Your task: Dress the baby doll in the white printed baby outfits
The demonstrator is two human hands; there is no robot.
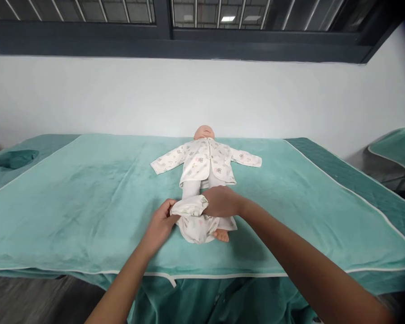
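Note:
A baby doll [204, 132] lies on its back, its head toward the wall. It wears a white printed jacket [200, 158] with both sleeves spread out, and its legs are in plain white cloth. Around the lower legs are bunched white printed baby pants [197, 228]. My left hand [161, 225] pinches the pants' edge at the left. My right hand [221, 201] is closed at the top of the bunched cloth, over the doll's legs; its fingertips are mostly hidden. One bare doll foot [221, 235] shows below the cloth; the other is covered.
A light green padded cover [87, 202] with white piping lies under the doll, its front edge hanging near me. Behind stands a white wall [121, 94] beneath a dark window frame [168, 40]. More green cloth [396, 148] is at the far right.

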